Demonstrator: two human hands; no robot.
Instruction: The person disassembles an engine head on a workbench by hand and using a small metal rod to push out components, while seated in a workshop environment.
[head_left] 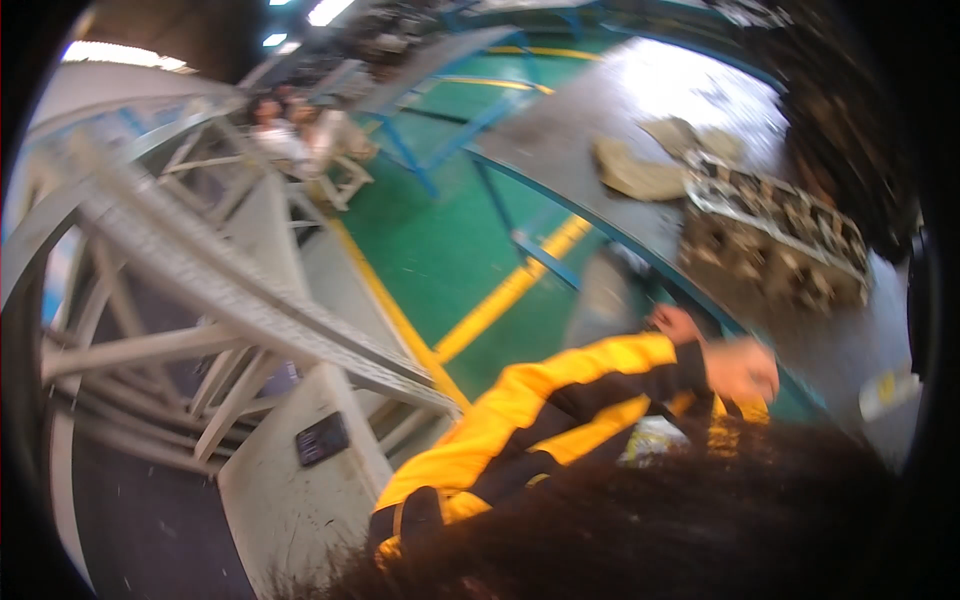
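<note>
My left arm, in a yellow and black sleeve, reaches across to the right. My left hand [742,372] is beside the blue-edged workbench [540,150], its fingers blurred and seemingly bent. Just past that forearm shows part of what seems to be my right hand [675,322], largely hidden by the left sleeve. More yellow sleeve shows below the left hand. Whether either hand holds anything is not clear. On the benchtop beyond them lies a dirty metal engine cylinder head [775,250], apart from both hands. Tan cloths or gloves [635,172] lie against its far left end.
A pale bottle [888,396] lies near the bench's right end. To the left stand white metal frames [240,290] and a pale seat-like surface with a dark phone [322,440]. Green floor [400,240] with yellow lines runs between. Another person [310,135] sits farther back.
</note>
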